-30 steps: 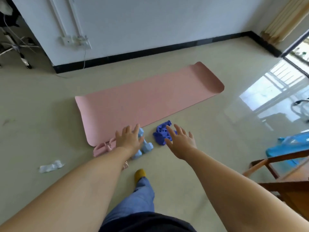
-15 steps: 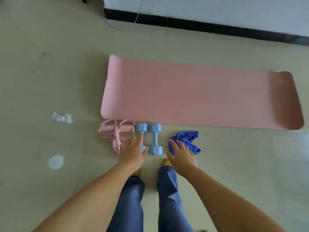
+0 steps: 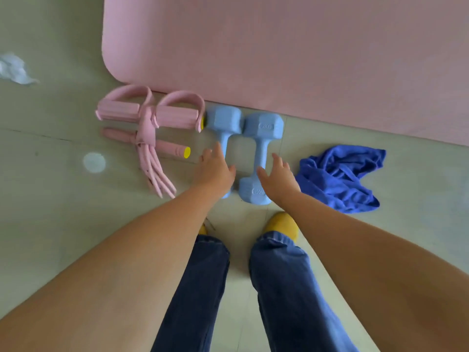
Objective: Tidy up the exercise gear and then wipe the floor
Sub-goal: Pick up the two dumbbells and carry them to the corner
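Two light blue dumbbells lie side by side on the floor just below the pink exercise mat [image 3: 291,52]. My left hand [image 3: 214,171] hovers open over the lower half of the left dumbbell [image 3: 223,128], covering its near end. My right hand [image 3: 276,175] is open beside the handle of the right dumbbell [image 3: 262,138], overlapping its near head. A pink pedal resistance puller [image 3: 149,118] lies to the left of the dumbbells. A crumpled blue cloth [image 3: 340,176] lies to the right of my right hand.
A crumpled white tissue [image 3: 14,69] lies on the floor at the far left, and a pale round spot [image 3: 94,162] marks the tile. My legs in jeans and yellow-toed feet [image 3: 281,224] stand just below the dumbbells.
The view has dropped closer to the floor. Both hands have moved onto the two dumbbells, the right one leaving the blue cloth's edge.
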The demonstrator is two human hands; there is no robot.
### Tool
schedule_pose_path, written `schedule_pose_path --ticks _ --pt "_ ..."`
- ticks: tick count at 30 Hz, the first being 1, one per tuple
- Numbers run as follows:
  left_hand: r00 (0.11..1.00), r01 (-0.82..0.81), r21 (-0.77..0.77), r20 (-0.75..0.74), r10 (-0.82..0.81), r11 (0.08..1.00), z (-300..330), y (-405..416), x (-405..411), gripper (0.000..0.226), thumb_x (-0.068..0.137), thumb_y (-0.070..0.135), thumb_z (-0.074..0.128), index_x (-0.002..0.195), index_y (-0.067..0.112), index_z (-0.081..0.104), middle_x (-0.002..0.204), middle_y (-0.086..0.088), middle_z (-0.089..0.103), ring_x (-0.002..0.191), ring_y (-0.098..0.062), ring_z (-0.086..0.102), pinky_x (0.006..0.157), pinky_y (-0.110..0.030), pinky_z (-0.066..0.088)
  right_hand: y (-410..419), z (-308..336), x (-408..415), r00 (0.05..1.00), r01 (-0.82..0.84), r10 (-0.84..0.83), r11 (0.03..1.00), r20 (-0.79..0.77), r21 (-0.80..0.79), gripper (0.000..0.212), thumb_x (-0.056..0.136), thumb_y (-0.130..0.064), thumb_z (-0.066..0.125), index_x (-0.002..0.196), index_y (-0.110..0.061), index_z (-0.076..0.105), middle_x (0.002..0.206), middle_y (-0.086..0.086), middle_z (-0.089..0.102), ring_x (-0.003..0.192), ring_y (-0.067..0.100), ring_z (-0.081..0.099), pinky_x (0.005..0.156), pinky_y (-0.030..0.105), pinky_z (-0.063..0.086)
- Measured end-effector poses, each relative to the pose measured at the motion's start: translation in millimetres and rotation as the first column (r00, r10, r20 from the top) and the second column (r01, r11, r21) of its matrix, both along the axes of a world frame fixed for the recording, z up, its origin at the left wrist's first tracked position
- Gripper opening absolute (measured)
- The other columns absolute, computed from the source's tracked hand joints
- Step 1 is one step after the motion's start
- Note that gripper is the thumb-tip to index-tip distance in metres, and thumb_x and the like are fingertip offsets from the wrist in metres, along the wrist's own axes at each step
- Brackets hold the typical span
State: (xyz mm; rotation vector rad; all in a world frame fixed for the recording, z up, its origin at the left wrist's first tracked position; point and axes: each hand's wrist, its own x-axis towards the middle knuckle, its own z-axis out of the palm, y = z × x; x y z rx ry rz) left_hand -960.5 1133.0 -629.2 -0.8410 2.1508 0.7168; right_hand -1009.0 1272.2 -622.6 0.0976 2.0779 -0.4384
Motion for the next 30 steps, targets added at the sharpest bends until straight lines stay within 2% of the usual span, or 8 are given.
schedule_pose_path --ticks 3,5,8,12,15,18,23,30 --pt "0.924 -0.376 0.071 0.102 0.368 0.924 -60.2 1.7 -11.9 0.066 0.089 0.022 0.056 0.144 0.005 0.025 0.144 -0.019 0.036 0.130 -0.035 0.041 0.105 -0.043 0.037 -13.1 -49.2 -5.1 0.977 0.213 -0.212 0.975 0.024 -0.066 0.070 0.096 -0.038 0.047 0.151 -0.014 0.011 0.148 0.014 0.031 0.131 0.032 0.039 0.102 0.043 0.035" --pt "0.843 -0.538 0.127 0.070 0.534 0.833 -88.1 1.9 -16.9 0.055 0.083 0.016 0.060 0.133 0.005 0.039 0.132 -0.016 0.051 0.119 -0.032 0.053 0.099 -0.039 0.045 -19.4 -75.1 -6.2 0.940 0.340 -0.339 0.936 0.031 -0.094 0.066 0.095 -0.037 0.050 0.148 -0.013 0.018 0.141 0.015 0.040 0.124 0.033 0.045 0.096 0.042 0.038" --pt "0.795 -0.597 0.164 -0.010 0.606 0.785 -111.0 -5.6 -26.9 0.046 0.082 0.013 0.062 0.124 0.004 0.047 0.115 -0.011 0.059 0.101 -0.026 0.060 0.086 -0.032 0.048 -25.6 -103.2 -11.7 0.903 0.427 -0.429 0.895 0.012 -0.127 0.041 0.091 -0.029 0.052 0.125 -0.009 0.040 0.112 0.011 0.060 0.099 0.030 0.059 0.083 0.038 0.046" --pt "0.709 -0.666 0.303 -0.024 0.704 0.681 -118.0 -17.9 -36.6 0.004 0.084 0.009 0.059 0.083 0.010 0.055 0.068 -0.004 0.057 0.043 -0.007 0.056 0.055 -0.026 0.049 -23.6 -116.3 -25.9 0.780 0.626 -0.603 0.745 0.168 -0.232 0.003 0.086 -0.011 0.054 0.088 -0.010 0.052 0.066 0.005 0.056 0.056 0.021 0.061 0.061 0.035 0.056" --pt "0.690 -0.696 0.332 0.064 0.721 0.636 -111.0 -21.2 -35.3 0.019 0.084 0.009 0.055 0.065 0.012 0.050 0.054 -0.005 0.047 0.034 -0.012 0.045 0.047 -0.022 0.040 -21.7 -104.7 -30.7 0.703 0.706 -0.656 0.688 0.274 -0.167 0.016 0.085 -0.009 0.058 0.072 -0.010 0.049 0.053 0.006 0.048 0.041 0.018 0.043 0.045 0.023 0.041" --pt "0.653 -0.740 0.326 0.142 0.744 0.588 -81.8 -17.5 -30.6 0.022 0.082 0.008 0.052 0.061 0.012 0.046 0.051 -0.004 0.043 0.029 -0.012 0.038 0.041 -0.017 0.033 -13.0 -76.7 -31.7 0.695 0.707 -0.663 0.700 0.278 -0.099 0.021 0.083 -0.011 0.056 0.066 -0.011 0.045 0.049 0.004 0.044 0.038 0.017 0.037 0.043 0.020 0.034" --pt "0.646 -0.756 0.316 0.217 0.732 0.574 28.1 -7.0 -5.1 0.022 0.079 0.007 0.053 0.059 0.011 0.045 0.048 -0.004 0.045 0.029 -0.013 0.037 0.043 -0.019 0.032 21.7 34.1 -19.7 0.756 0.642 -0.609 0.762 0.241 -0.086 0.019 0.082 -0.010 0.055 0.066 -0.011 0.044 0.052 0.005 0.045 0.039 0.017 0.039 0.045 0.024 0.037" --pt "0.747 -0.664 0.292 0.230 0.623 0.688 202.3 9.4 0.1 0.021 0.079 0.007 0.052 0.060 0.010 0.044 0.053 -0.006 0.045 0.035 -0.015 0.036 0.042 -0.018 0.032 41.9 201.2 -7.9 0.774 0.619 -0.581 0.778 0.251 -0.106 0.020 0.079 -0.011 0.056 0.063 -0.012 0.044 0.052 0.005 0.045 0.037 0.017 0.038 0.042 0.023 0.036"
